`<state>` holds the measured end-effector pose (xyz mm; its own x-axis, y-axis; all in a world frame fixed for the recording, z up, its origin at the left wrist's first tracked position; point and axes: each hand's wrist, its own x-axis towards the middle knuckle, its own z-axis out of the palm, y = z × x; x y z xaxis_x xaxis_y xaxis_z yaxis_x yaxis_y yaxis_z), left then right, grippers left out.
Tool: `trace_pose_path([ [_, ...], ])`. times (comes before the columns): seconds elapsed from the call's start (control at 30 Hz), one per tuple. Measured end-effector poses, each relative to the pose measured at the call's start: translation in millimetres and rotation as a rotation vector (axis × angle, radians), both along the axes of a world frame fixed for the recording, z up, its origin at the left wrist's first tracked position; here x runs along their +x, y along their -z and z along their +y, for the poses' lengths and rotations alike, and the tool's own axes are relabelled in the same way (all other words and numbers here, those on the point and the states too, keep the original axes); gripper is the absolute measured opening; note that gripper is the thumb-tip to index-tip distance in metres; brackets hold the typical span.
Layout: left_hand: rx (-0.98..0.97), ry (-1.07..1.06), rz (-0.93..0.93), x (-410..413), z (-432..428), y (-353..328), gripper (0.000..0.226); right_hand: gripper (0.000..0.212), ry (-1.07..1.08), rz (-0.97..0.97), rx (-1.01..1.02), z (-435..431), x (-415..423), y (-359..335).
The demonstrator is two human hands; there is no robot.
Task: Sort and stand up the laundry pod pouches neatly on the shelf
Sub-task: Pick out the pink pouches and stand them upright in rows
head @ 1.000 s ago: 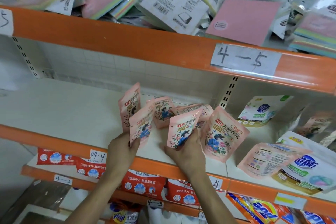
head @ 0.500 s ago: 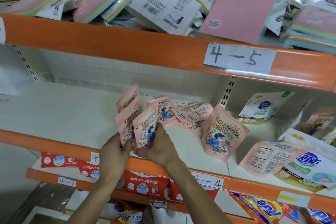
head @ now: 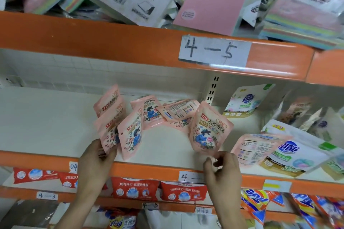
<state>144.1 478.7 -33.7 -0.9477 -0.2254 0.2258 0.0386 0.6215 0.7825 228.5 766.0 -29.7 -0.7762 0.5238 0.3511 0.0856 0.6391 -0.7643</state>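
- Since half a second ago the right hand has left the left-hand bunch and moved right to a standing pink pouch; its fingers pinch that pouch's bottom edge.
- Left hand has fingers clamped on three upright pink pouches at the white shelf front.
- More pink pouches lie flat behind.

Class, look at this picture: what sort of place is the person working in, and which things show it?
Probably a shop or stockroom. Orange-edged shelving carries handwritten location labels such as "4-5", many identical pink pouches sit on the middle shelf, and packaged sticky notes are piled above.
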Motion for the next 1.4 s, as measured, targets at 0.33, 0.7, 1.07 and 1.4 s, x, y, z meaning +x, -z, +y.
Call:
trace_pose_path([
  [0.33,0.036,0.021,-0.069,2,-6,-3,0.028,0.04,-0.022,-0.077,-0.144,5,-4,9],
  [0.7,0.069,0.065,-0.125,2,-12,-7,0.024,0.027,-0.004,-0.064,-0.004,-1,-40,14],
  [1.07,0.059,0.056,-0.14,1,-11,-6,0.024,0.011,-0.385,-0.083,-0.069,-79,-56,12],
  [1.4,0.065,0.083,-0.147,3,-14,-5,0.024,0.028,-0.634,-0.259,-0.023,-101,-64,-6],
])
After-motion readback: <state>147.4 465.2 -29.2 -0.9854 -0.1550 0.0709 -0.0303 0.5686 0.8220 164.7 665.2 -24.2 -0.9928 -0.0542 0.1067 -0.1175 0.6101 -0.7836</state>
